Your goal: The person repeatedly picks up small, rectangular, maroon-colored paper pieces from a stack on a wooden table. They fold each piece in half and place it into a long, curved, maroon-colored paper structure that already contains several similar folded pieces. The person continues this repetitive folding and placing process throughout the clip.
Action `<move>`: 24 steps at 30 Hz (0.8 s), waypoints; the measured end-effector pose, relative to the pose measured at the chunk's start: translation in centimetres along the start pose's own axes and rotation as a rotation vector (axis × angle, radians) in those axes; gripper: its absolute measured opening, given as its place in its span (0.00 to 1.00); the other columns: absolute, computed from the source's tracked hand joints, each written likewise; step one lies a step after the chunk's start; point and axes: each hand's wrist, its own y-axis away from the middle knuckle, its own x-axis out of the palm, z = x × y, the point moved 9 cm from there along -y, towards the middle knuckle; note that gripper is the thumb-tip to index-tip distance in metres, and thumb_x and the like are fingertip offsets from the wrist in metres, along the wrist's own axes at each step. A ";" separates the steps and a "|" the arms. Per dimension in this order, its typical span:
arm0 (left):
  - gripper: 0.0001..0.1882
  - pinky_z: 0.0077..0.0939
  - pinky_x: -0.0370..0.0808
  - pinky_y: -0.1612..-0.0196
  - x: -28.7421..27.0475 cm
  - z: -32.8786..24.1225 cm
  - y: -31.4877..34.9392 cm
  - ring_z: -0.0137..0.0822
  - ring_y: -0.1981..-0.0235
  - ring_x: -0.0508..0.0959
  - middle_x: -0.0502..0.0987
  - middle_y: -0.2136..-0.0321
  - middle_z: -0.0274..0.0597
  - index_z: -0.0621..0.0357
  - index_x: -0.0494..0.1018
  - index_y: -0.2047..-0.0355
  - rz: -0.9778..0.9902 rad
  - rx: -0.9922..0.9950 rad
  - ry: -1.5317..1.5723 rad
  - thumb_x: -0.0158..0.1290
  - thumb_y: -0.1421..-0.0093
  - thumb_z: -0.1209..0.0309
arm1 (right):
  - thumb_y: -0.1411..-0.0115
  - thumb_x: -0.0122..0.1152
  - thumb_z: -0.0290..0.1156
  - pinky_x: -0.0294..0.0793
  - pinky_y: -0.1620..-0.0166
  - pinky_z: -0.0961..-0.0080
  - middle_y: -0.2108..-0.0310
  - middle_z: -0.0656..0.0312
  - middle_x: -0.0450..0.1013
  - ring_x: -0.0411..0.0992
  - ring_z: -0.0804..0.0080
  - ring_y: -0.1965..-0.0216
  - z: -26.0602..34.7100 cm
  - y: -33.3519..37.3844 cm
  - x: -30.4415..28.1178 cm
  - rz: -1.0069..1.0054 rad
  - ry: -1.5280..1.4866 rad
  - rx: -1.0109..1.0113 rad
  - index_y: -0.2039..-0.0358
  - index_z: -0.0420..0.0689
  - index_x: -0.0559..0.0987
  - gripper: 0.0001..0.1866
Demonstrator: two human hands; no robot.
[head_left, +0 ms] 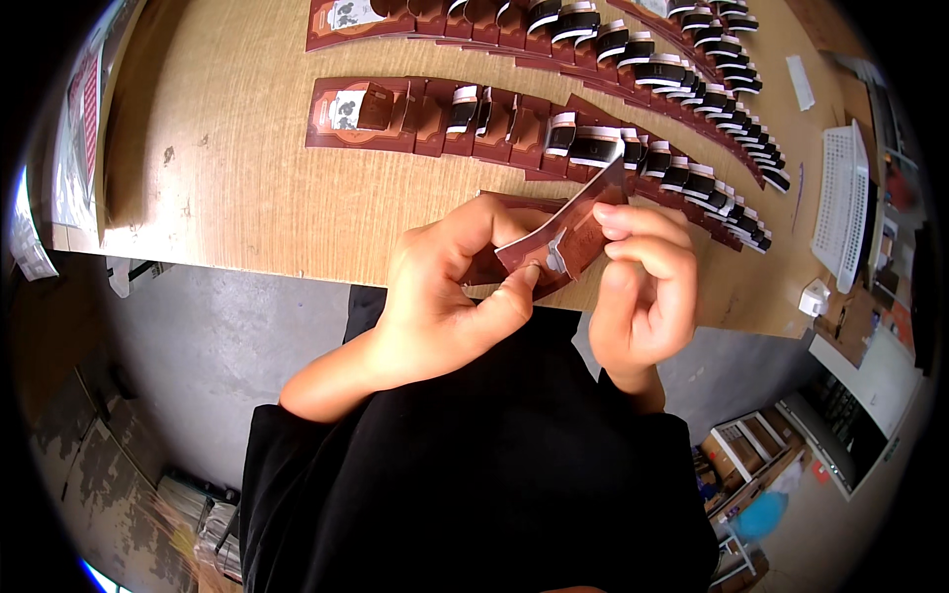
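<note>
Both hands, left (pixel 445 287) and right (pixel 643 287), pinch a brown card (pixel 573 232) (held above the table (pixel 247 178)).

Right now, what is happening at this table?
A person holds one brown card in both hands, above the near edge of the wooden table. The left hand pinches its lower end; the right hand grips its right side. Behind it lie rows of cards, overlapping, many with black-and-white pieces. A white basket stands at the right.

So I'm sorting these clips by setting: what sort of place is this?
Probably a small packing workshop: rows of brown packaging cards lie along a wooden workbench, and both hands fold another card.
</note>
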 end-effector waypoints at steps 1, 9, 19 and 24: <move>0.04 0.20 0.74 0.65 0.1 -0.1 -0.1 0.25 0.69 0.75 0.74 0.66 0.42 0.66 0.66 0.70 0.014 0.009 -0.007 0.47 0.48 0.81 | 0.51 0.62 0.32 0.69 0.68 0.73 0.67 0.52 0.72 0.68 0.62 0.70 0.4 -0.1 -0.2 -0.022 -0.001 -0.011 0.72 0.38 0.70 0.13; 0.06 0.18 0.72 0.69 0.0 0.1 -0.2 0.23 0.71 0.72 0.74 0.70 0.43 0.63 0.62 0.75 -0.014 0.034 -0.110 0.48 0.49 0.80 | 0.58 0.60 0.20 0.63 0.69 0.75 0.66 0.53 0.73 0.69 0.65 0.73 2.4 0.2 1.4 -0.001 0.407 -0.208 0.78 0.38 0.69 0.08; 0.06 0.18 0.73 0.74 -0.4 -0.1 -0.2 0.25 0.76 0.76 0.75 0.73 0.43 0.63 0.62 0.78 -0.077 0.027 -0.096 0.49 0.53 0.80 | 0.55 0.57 0.16 0.65 0.71 0.75 0.70 0.53 0.74 0.69 0.66 0.75 1.9 0.0 1.6 -0.027 0.299 -0.178 0.79 0.39 0.65 0.09; 0.06 0.19 0.72 0.74 -0.5 0.1 -0.3 0.26 0.77 0.75 0.75 0.74 0.43 0.63 0.61 0.78 -0.092 0.035 -0.104 0.48 0.53 0.81 | 0.53 0.55 0.15 0.66 0.73 0.75 0.71 0.53 0.74 0.69 0.65 0.76 1.1 -0.2 1.4 -0.018 0.207 -0.111 0.78 0.39 0.64 0.09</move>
